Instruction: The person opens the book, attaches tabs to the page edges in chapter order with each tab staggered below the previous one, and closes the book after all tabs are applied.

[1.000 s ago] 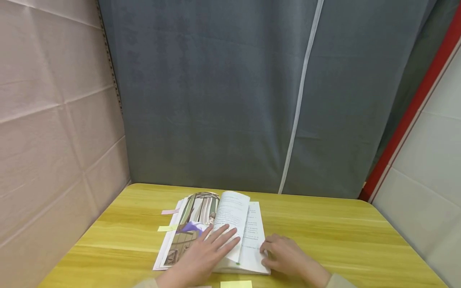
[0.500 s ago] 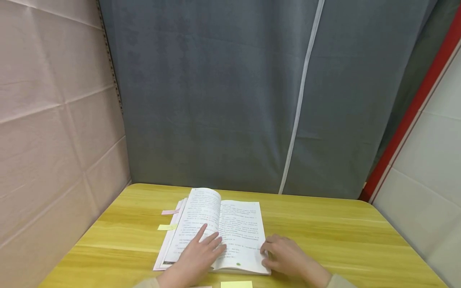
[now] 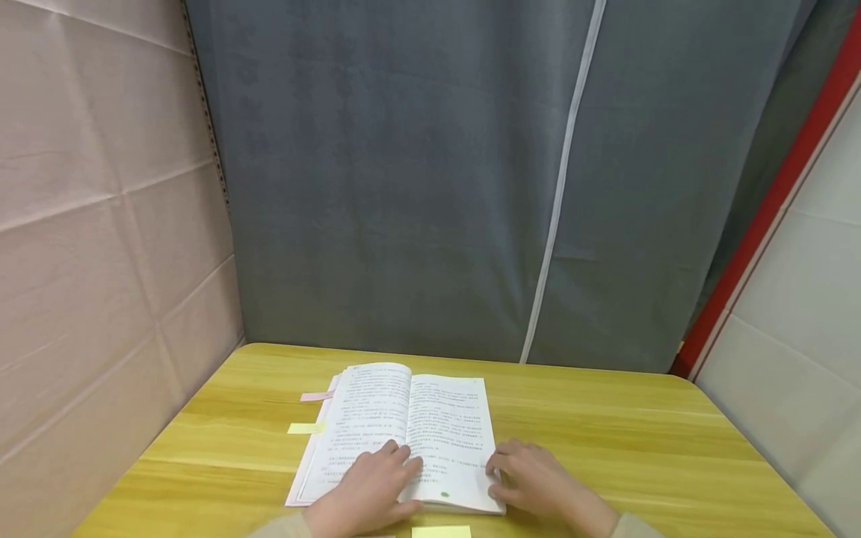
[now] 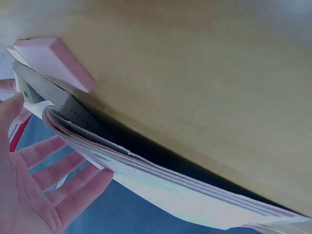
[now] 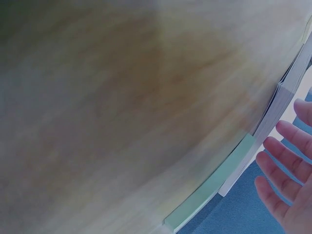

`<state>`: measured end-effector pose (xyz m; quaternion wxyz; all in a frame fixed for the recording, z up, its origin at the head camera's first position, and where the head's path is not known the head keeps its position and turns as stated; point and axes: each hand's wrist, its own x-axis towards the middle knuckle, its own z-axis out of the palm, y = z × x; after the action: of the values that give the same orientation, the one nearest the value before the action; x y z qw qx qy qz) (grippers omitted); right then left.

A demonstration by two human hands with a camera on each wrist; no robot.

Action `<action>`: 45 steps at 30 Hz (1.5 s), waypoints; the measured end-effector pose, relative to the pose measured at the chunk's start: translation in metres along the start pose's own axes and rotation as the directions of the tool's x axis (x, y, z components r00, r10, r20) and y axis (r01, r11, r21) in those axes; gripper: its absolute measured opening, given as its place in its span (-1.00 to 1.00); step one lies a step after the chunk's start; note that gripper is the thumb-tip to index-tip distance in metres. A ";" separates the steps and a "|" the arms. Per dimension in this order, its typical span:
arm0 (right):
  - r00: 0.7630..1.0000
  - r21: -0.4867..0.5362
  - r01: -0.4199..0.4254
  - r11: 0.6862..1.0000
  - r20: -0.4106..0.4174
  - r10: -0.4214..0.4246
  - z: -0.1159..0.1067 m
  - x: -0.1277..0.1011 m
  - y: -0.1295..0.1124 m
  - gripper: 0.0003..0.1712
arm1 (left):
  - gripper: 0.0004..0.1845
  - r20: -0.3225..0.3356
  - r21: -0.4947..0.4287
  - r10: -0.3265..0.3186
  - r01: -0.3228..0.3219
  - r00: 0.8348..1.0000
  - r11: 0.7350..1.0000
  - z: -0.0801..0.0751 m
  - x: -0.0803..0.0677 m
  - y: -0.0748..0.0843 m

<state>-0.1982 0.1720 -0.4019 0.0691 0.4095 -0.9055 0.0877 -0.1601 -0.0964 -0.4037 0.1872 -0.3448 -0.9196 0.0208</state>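
An open book (image 3: 449,426) with printed text on both pages lies on the table. My left hand (image 3: 377,478) rests over the lower left page, fingertips by the center fold. In the left wrist view the fingers (image 4: 80,190) of that hand are spread and gently bent against the bowed pages (image 4: 161,183). At the lower right edge of the book is my right hand (image 3: 531,474). Its fingers (image 5: 280,168) look loosely extended in the right wrist view, close to the page edges (image 5: 287,90). Pink (image 3: 316,397) and yellow (image 3: 306,428) sticky tabs stick out from the left side.
A yellow sticky-note pad (image 3: 441,531) lies in front of the book, looking greenish (image 5: 212,187) in the right wrist view. Beside it is a pink pad (image 4: 56,61). The wood-grain table (image 3: 646,441) ends at a grey curtain (image 3: 403,187), with pale walls on both sides.
A page has turned over from right to left, covering the illustrated page. The left page now lies flatter, and my left hand's fingers have drawn in toward me. My right hand has stayed put.
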 end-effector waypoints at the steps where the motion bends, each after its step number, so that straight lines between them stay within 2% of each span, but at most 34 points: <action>1: 1.000 0.000 0.000 1.000 0.000 0.000 0.000 0.000 0.000 -0.82 | -0.46 0.012 -0.003 -0.009 0.009 1.000 1.000 0.000 0.001 0.001; 6: 1.000 -0.003 -0.003 1.000 0.002 0.003 0.000 0.000 0.000 -0.81 | -0.43 0.040 0.005 -0.034 0.033 0.999 0.999 -0.002 0.004 0.003; 19: 1.000 0.002 -0.014 1.000 0.009 0.014 0.000 -0.001 0.000 -0.82 | -0.45 0.056 -0.037 -0.054 0.056 0.997 0.998 -0.004 0.004 -0.001; 25: 1.000 -0.001 -0.005 1.000 0.002 0.005 0.000 -0.001 0.000 -0.81 | -0.50 0.015 -0.015 -0.033 0.033 0.999 0.999 -0.006 0.002 -0.003; 30: 1.000 -0.002 0.007 1.000 -0.009 -0.007 0.001 -0.001 0.001 -0.82 | -0.59 -0.007 -0.035 -0.011 0.010 1.000 0.999 -0.008 -0.001 -0.004; 35: 1.000 0.002 0.009 1.000 -0.001 -0.009 0.001 -0.001 0.002 -0.82 | -0.62 -0.102 -0.020 0.076 -0.078 0.992 0.997 -0.007 -0.004 -0.006; 39: 1.000 0.003 0.004 1.000 0.010 -0.004 0.000 -0.001 0.001 -0.82 | -0.48 -0.172 0.019 0.142 -0.141 0.975 0.990 -0.006 -0.004 -0.007; 45: 1.000 0.006 -0.010 1.000 0.023 0.010 -0.001 0.000 -0.001 -0.80 | -0.10 -0.177 0.068 0.175 -0.166 0.968 0.984 -0.006 -0.003 -0.008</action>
<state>-0.1975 0.1722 -0.4006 0.0571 0.4063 -0.9079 0.0860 -0.1608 -0.1055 -0.3982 0.2772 -0.4179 -0.8646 0.0293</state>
